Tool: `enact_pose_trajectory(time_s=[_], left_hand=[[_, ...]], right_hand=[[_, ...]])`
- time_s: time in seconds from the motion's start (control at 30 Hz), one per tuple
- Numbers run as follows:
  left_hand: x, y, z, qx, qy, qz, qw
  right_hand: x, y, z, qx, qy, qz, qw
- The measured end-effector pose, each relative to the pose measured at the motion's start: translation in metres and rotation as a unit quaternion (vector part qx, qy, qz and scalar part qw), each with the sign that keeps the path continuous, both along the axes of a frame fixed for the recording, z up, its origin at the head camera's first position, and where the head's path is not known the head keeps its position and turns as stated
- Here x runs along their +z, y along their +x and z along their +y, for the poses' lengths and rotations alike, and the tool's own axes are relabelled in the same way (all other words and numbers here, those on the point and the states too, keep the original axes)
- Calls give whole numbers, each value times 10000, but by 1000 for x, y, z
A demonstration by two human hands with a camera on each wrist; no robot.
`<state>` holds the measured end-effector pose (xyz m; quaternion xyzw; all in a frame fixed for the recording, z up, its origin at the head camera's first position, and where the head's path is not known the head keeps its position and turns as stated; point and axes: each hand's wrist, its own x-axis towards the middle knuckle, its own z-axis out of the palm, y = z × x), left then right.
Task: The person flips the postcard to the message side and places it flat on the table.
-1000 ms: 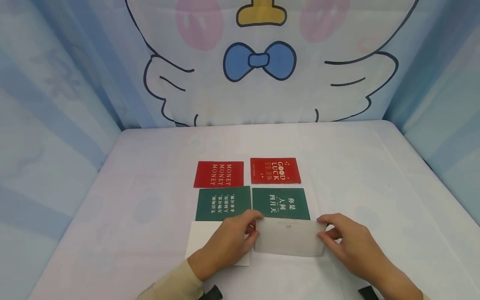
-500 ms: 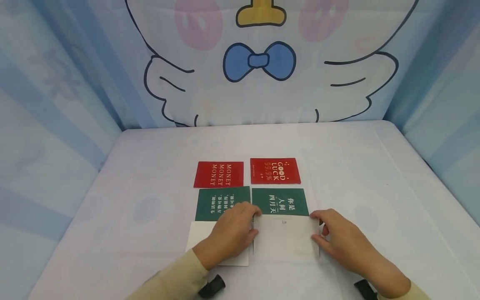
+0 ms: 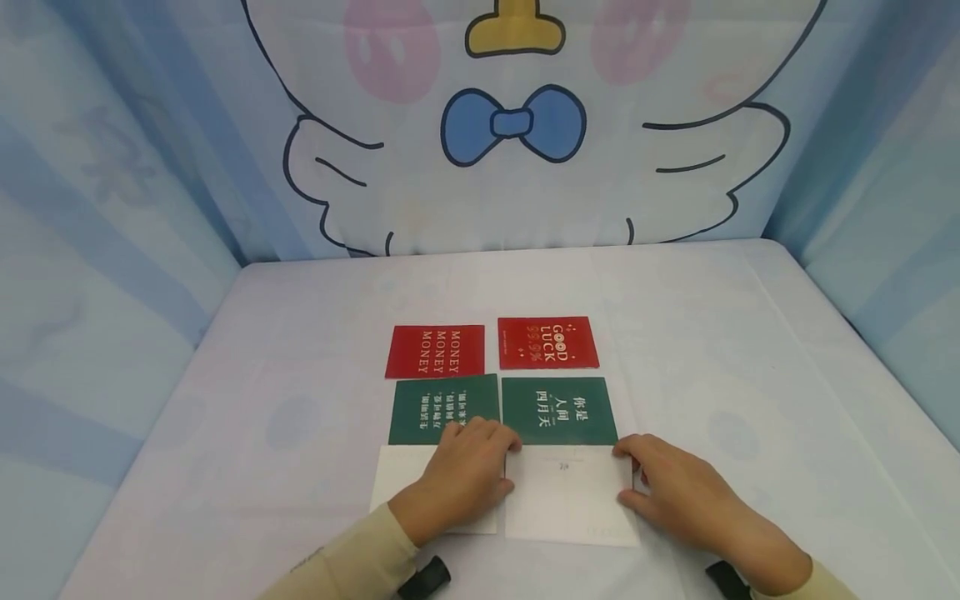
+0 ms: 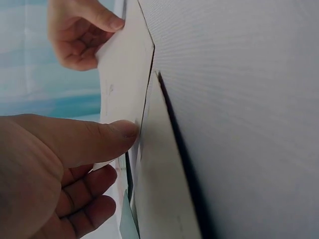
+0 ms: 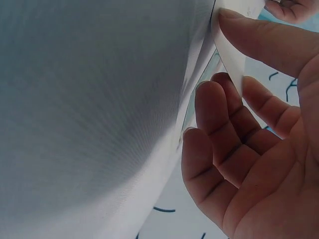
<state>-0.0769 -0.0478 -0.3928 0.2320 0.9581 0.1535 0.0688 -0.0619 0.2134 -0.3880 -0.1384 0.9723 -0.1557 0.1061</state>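
Note:
Blank-looking side up, a white card (image 3: 570,500) with a small mark near its top spans the space between both hands, close over the table. My left hand (image 3: 465,471) holds its left edge; in the left wrist view the thumb (image 4: 107,142) presses along that edge. On the opposite side my right hand (image 3: 678,492) pinches the right edge between thumb (image 5: 264,40) and index finger, the other fingers curled below. A second white card (image 3: 401,475) lies flat to the left, partly hidden under my left hand and wrist.
Just beyond the white cards lie two green cards, one left (image 3: 442,408) and one right (image 3: 558,410). Behind these are a red MONEY card (image 3: 437,352) and a red GOOD LUCK card (image 3: 547,342). A pale cloth covers the table (image 3: 750,358); printed curtains (image 3: 517,200) enclose it.
The held white card has tilted from steeply raised to nearly flat, its near edge coming down toward me. Both hands stay at its sides, the right one shifting slightly left.

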Motion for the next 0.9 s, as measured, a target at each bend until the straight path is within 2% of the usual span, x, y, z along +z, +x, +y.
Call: enact_pose_trajectory(time_s=[0.2,0.43,0.67,0.77,0.9], left_hand=[[1,0,-1,-91,-110,64,9999],[2,0,-2,-133,-30,-6,9999],[0,0,-4,-473,-86,140,9987],[0,0,-4,-590,-152,63,9981],[-1,-1,-4,-549,-41,-83,9985]], right_hand=[[0,0,0,-5,-31,-136,9999],[-1,0,0,-93,-155,-337,9993],[-2,1,3,111,-174,-31,9998],[-1,1,3,55,-194,-181,9996],[1,0,3,120,-172,-225,9995]])
